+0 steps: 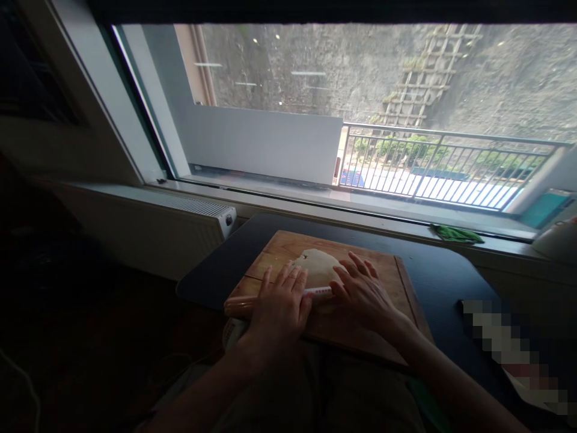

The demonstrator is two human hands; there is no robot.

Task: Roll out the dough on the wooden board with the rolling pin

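Observation:
A pale, flattened piece of dough (318,266) with a small tear near its upper left edge lies on a wooden board (282,245). Across the near part of the board runs a rolling pin (243,305), brown at its left end, with a white, red-printed stretch showing between my hands. My left hand (283,300) lies over the pin with its fingers stretched forward, the tips by the dough's left edge. My right hand (363,291) is spread, palm down, at the dough's right edge. The right end of the pin is hidden beneath it.
The board rests on a dark table (442,270) by a large window. A white radiator (189,222) stands at the left. On the sill lies a green cloth (456,233). A pixelated item (509,349) is at the table's right.

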